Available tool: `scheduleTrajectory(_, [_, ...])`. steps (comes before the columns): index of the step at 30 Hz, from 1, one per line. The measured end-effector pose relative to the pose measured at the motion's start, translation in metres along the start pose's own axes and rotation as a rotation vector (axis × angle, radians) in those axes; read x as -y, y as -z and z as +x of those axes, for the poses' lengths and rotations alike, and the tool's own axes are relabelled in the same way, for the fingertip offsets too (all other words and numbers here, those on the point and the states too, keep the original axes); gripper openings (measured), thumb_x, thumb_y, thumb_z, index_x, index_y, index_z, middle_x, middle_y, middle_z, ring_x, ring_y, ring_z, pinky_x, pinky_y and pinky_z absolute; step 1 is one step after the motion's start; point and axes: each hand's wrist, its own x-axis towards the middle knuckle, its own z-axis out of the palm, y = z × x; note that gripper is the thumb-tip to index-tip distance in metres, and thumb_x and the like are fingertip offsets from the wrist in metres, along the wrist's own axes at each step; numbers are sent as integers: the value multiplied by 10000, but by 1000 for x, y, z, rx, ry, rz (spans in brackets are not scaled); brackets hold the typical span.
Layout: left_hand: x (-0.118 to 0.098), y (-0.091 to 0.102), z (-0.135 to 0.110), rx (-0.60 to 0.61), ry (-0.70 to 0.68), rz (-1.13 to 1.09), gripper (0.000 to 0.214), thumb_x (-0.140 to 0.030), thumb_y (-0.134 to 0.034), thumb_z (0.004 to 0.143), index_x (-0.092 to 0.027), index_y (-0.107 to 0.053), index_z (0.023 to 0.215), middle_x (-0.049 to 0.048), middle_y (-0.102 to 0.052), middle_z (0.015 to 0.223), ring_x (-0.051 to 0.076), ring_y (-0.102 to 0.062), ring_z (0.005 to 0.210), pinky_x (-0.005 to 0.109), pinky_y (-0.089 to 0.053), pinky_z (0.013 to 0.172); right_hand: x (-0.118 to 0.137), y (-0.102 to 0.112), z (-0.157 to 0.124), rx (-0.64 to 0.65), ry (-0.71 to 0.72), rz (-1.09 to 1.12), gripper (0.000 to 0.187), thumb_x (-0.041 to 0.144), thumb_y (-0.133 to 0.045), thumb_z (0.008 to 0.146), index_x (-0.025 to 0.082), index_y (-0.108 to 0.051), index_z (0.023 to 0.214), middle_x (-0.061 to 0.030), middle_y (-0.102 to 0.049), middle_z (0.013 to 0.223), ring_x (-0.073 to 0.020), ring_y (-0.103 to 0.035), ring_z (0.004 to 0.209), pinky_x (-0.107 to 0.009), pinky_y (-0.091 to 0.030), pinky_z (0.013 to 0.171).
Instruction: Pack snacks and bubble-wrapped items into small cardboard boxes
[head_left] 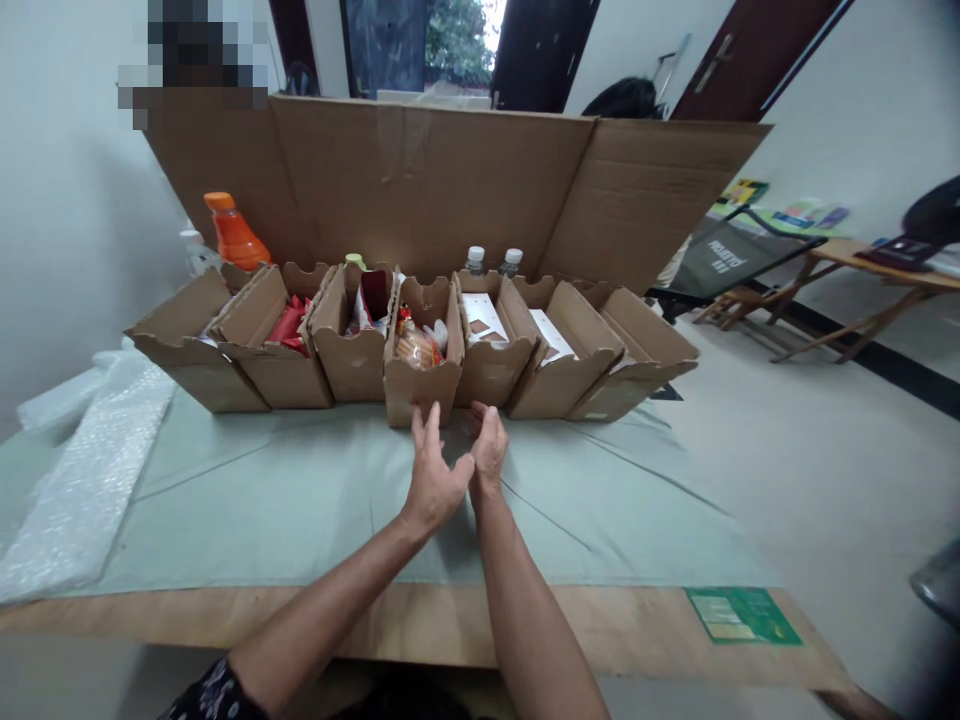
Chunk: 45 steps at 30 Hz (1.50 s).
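Both my hands reach forward over the pale green cloth [315, 510], close together just in front of a row of small open cardboard boxes. My left hand [435, 470] has its fingers stretched out and apart, and it holds nothing. My right hand [489, 445] lies beside it with fingers extended, also holding nothing. Nearest to the fingertips is the middle box [421, 385], which holds wrapped snacks [416, 345]. Neither hand touches the box.
More boxes [285, 375] with packets stand left and right. An orange bottle [234, 235] and two capped bottles [475, 260] stand behind them, before a tall cardboard sheet [420, 180]. Bubble wrap [82, 480] lies at left. A green card [742, 615] sits near the table's edge.
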Motion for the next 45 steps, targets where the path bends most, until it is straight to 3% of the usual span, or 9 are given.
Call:
scheduleTrajectory(4, [-1,10,30,-20,31,-1,872,-160,-626,799,-204,-263,1591,223,-48,1718,393,-287,1548,533,-467,1119,7,3,-2,-6,42,5,620,672,-401,898,139,-696,1013,-173,-758,1064,-259,-715,955,-424,-539,889])
scheduleTrajectory(9, [25,59,-24,-54,-6,73,695,-222,-614,843,-235,-429,1512,169,-197,1701,344,-429,1471,504,-495,1103,49,-1,-17,134,156,5,398,494,-558,893,171,-685,1086,-97,-772,958,-226,-714,900,-394,-554,887])
scheduleTrajectory(16, [46,122,-106,-187,147,150,511,-287,-581,910,-244,-558,1418,167,-313,1660,285,-690,1122,417,-646,806,135,-103,-7,642,459,-654,681,241,-522,938,210,-352,1596,-48,-771,899,-252,-719,822,-392,-532,841])
scheduleTrajectory(22, [43,150,-109,-249,91,177,390,-304,-574,926,-254,-645,1307,149,-383,1627,259,-705,1063,437,-638,855,158,-144,-5,618,476,-1031,321,182,-490,958,215,-695,1202,-134,-783,1014,-304,-732,962,-373,-499,813])
scheduleTrajectory(26, [48,169,-117,-359,58,170,392,-331,-589,936,-251,-625,1319,133,-405,1615,260,-685,1111,460,-599,959,153,-100,-51,675,527,-1014,235,217,-506,975,244,-698,1106,-89,-794,911,-276,-748,870,-318,-469,737])
scheduleTrajectory(32, [42,199,-122,-503,43,62,698,-380,-669,894,-228,-414,1525,174,-539,1487,323,-592,1299,516,-509,1077,155,16,-110,820,591,-628,134,218,-557,952,229,-687,920,6,-740,739,-145,-680,625,-232,-456,623])
scheduleTrajectory(36, [31,203,-116,-436,-36,66,768,-377,-704,861,-254,-386,1550,164,-458,1572,358,-490,1419,532,-472,1114,148,93,-97,569,475,-433,135,214,-632,933,249,-702,1042,-8,-775,914,-145,-733,758,-234,-551,715])
scheduleTrajectory(39, [27,195,-109,-320,-52,62,808,-360,-696,871,-279,-332,1588,147,-383,1638,361,-421,1478,546,-427,1160,128,137,-89,391,366,-281,554,258,-648,948,325,-484,1472,-88,-702,1326,-224,-738,1088,-328,-614,825])
scheduleTrajectory(45, [32,170,-94,-176,80,-61,825,-398,-702,837,-240,-355,1569,161,-454,1591,353,-460,1454,543,-435,1164,82,137,-126,638,295,-494,800,424,-754,853,253,-410,1554,-160,-558,1510,-339,-595,1328,-501,-557,1035])
